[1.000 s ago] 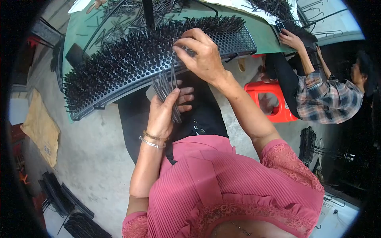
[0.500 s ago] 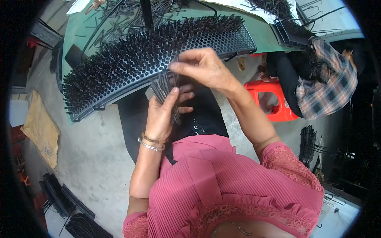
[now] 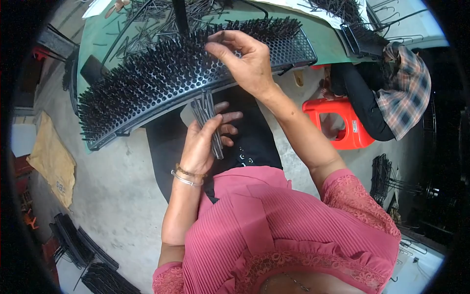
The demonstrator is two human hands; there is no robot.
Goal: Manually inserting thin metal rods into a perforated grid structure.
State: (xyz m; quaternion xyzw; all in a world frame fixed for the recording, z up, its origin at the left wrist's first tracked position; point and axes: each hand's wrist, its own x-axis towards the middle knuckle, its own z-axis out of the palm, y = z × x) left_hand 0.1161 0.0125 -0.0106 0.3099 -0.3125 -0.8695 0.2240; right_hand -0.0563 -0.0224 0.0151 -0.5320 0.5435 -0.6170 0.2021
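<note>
dark grey sticks (image 3: 208,115) lie in a loose bundle in the person's left grip (image 3: 199,142), the thumb pressed across them and the fingers spread out behind. the bundle slants, its upper ends just beside the near edge of a long, curved metal tray (image 3: 301,51) full of small holes, above the black trousers (image 3: 169,152).

the right grip (image 3: 250,61) is over the tray, thumb and fingers bent toward each other among the tops of the dark bristles (image 3: 147,73) that stand in its holes. whether a stick is pinched there i cannot tell, as the fingertips blend into the dark rows. bristles cover most of the tray; at its right end a patch of holes is bare.

beyond the tray, more loose sticks (image 3: 147,39) are strewn over the green desk (image 3: 320,44). at the upper right, another pile (image 3: 335,9) lies on white paper (image 3: 293,7), near a second dark tray (image 3: 360,44). a co-worker in a checked shirt (image 3: 404,100) bends beside a red plastic stool (image 3: 360,134). to the left, a tan sack (image 3: 51,161) lies on the grey floor (image 3: 122,196).
</note>
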